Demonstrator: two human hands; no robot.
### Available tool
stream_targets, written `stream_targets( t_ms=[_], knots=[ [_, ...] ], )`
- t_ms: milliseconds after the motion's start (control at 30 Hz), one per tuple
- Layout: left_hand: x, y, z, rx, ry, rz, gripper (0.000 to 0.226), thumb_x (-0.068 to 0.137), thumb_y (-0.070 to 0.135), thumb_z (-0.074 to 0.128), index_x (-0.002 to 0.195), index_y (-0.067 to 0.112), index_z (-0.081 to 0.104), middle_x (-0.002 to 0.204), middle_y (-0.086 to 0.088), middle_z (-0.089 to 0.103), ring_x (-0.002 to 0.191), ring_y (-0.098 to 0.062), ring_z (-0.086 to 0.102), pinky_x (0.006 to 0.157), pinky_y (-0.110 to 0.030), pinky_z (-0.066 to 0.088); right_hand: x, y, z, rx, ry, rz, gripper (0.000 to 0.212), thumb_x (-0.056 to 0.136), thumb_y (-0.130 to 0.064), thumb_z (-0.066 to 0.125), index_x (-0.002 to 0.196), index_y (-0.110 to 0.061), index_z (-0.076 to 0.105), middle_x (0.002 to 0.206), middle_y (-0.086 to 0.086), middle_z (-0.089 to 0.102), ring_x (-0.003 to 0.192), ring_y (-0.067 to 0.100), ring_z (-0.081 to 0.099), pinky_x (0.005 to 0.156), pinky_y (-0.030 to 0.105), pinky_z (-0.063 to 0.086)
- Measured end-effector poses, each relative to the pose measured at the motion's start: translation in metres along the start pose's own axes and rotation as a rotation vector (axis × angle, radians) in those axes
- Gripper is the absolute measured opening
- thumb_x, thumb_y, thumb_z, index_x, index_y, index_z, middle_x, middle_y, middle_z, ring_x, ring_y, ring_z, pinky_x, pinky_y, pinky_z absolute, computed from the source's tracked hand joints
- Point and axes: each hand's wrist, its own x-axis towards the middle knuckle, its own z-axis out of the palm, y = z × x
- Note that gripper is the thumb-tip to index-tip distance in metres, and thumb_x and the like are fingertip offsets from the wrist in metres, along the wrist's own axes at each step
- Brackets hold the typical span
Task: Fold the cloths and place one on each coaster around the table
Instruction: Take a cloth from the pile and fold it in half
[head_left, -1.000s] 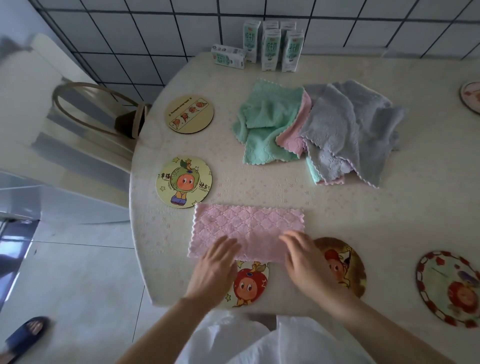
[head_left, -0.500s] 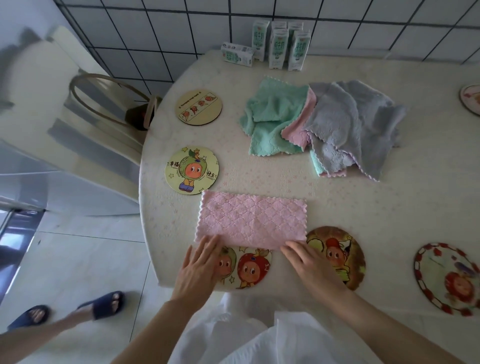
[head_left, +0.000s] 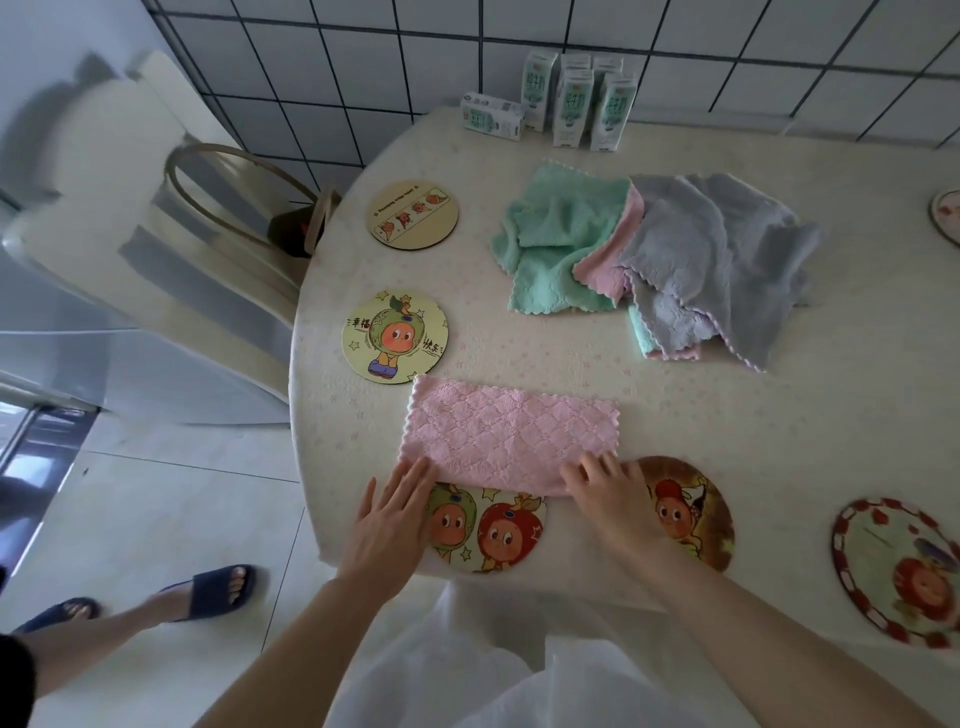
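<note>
I see the pink quilted cloth (head_left: 511, 436), folded into a long rectangle, lying flat on the cream tabletop (head_left: 727, 415) near its front edge, its near hem overlapping the round coaster with two fruit faces (head_left: 488, 535). The left hand (head_left: 392, 514) lies flat, fingers straight, tips touching the cloth's near left corner. The right hand (head_left: 608, 493) rests open on the near right corner, partly covering the round brown coaster (head_left: 696, 514). Farther back sits a loose heap of green, pink and grey cloths (head_left: 660, 260), well apart from the folded one
</note>
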Motion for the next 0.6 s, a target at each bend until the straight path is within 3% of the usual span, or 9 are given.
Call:
stream_targets(
  t_ms=[100, 200, 300, 400, 500, 600],
  knots=[
    [0.003, 0.002, -0.005, 0.026, -0.021, -0.016, 0.071, 0.085, 0.055, 0.000, 0.151, 0.029, 0.003, 0.156, 0.012, -0.002, 0.145, -0.012, -0.007, 0.119, -0.044, 0.003, -0.002, 0.006, -0.001, 0.044, 0.039, -0.022, 0.036, 0.067, -0.001, 0.064, 0.100, -0.015, 0.061, 0.096, 0.001, 0.062, 0.088, 0.024, 0.058, 0.074, 0.039, 0.045],
    [0.008, 0.006, -0.009, 0.056, -0.036, -0.039, 0.074, 0.083, 0.057, -0.003, 0.151, 0.028, -0.001, 0.156, 0.011, -0.005, 0.145, -0.013, -0.009, 0.119, -0.042, -0.002, -0.010, 0.008, -0.005, 0.106, 0.111, -0.053, 0.029, 0.073, -0.003, 0.052, 0.095, -0.021, 0.058, 0.089, -0.007, 0.060, 0.083, 0.019, 0.054, 0.075, 0.034, 0.043],
    [0.013, 0.009, -0.012, 0.102, -0.038, -0.057, 0.067, 0.095, 0.053, 0.019, 0.151, 0.024, -0.004, 0.157, 0.008, -0.008, 0.145, -0.016, -0.011, 0.118, -0.043, -0.005, -0.027, 0.001, -0.011, 0.201, 0.166, -0.111, 0.026, 0.079, -0.014, 0.039, 0.092, -0.024, 0.060, 0.086, -0.010, 0.061, 0.077, 0.014, 0.056, 0.072, 0.030, 0.046],
    [0.016, 0.021, -0.010, 0.105, -0.007, -0.039, 0.071, 0.097, 0.044, 0.037, 0.151, 0.022, -0.005, 0.155, 0.007, -0.011, 0.146, -0.021, -0.008, 0.117, -0.046, -0.002, -0.042, -0.010, -0.015, 0.332, 0.151, -0.193, 0.025, 0.083, -0.018, 0.040, 0.096, -0.023, 0.061, 0.092, -0.010, 0.062, 0.079, 0.012, 0.058, 0.069, 0.027, 0.050],
    [0.010, 0.046, -0.003, 0.123, 0.030, 0.199, 0.066, 0.090, 0.043, 0.047, 0.148, 0.019, 0.028, 0.156, 0.000, 0.022, 0.145, -0.024, 0.018, 0.117, -0.045, 0.017, -0.049, -0.023, -0.017, 0.457, 0.098, -0.251, 0.023, 0.092, -0.021, 0.043, 0.109, -0.019, 0.059, 0.104, -0.007, 0.060, 0.092, 0.011, 0.056, 0.078, 0.026, 0.050],
    [0.001, 0.067, 0.003, 0.042, 0.075, 0.311, 0.056, 0.085, 0.048, 0.047, 0.128, 0.014, 0.058, 0.136, -0.003, 0.056, 0.129, -0.023, 0.048, 0.106, -0.039, 0.040, -0.051, -0.038, -0.018, 0.592, 0.001, -0.276, 0.027, 0.098, -0.023, 0.040, 0.122, -0.019, 0.053, 0.115, -0.007, 0.055, 0.103, 0.007, 0.049, 0.089, 0.022, 0.043]
  ],
)
